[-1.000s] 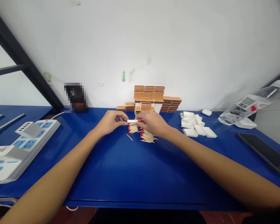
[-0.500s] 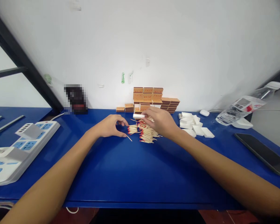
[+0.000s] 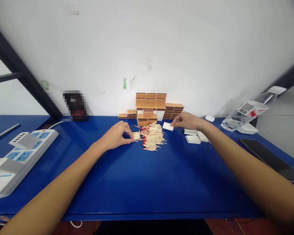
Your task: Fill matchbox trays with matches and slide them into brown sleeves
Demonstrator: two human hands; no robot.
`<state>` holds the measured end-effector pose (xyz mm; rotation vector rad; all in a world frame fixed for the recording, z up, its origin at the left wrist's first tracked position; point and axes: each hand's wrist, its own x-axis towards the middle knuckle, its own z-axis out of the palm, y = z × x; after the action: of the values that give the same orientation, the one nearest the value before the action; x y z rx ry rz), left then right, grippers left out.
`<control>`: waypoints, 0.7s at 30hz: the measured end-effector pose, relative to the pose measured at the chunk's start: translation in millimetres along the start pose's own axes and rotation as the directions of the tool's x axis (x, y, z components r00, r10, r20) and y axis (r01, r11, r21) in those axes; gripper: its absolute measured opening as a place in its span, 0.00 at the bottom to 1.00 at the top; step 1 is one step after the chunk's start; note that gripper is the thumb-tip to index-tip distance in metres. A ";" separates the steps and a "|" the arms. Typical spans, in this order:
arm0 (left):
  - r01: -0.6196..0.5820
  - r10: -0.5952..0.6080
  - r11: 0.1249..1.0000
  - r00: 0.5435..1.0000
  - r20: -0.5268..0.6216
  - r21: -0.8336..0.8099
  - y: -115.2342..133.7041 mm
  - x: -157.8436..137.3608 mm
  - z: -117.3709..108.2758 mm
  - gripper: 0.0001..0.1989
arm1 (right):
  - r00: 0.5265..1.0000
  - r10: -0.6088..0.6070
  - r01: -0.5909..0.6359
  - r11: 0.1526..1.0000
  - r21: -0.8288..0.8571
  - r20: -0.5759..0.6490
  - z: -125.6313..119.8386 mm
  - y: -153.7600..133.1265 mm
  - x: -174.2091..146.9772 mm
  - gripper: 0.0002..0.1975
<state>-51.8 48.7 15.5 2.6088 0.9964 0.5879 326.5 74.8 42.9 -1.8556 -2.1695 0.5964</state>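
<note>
My left hand pinches a small bunch of matches by their left ends, just beside the larger match pile. The pile's red heads mostly point left. To the right of the pile, my right hand grips a white matchbox tray by its right edge, between thumb and fingers. Other white trays lie on the blue table under and beyond my right wrist, which partly hides them. Behind the pile stand stacked orange matchboxes.
At the left lies a white power strip with plugs in it. A leaning water bottle, a small white case and a dark phone are on the right. A wall rises behind the matchboxes.
My right hand has moved right, away from above the pile, with a white tray in its fingers. My left hand has closed on the small bunch of matches. The view has shifted slightly.
</note>
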 end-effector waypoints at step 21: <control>0.080 -0.077 0.992 0.996 -0.032 0.099 -2.7 6.2 12.4 0.44 | 0.982 -0.173 0.157 0.971 -0.178 -0.080 15.0 5.7 -43.4 0.15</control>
<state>-43.4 53.3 5.3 2.6398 1.1605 0.5709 332.8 30.6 31.0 -1.7199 -2.3457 0.2899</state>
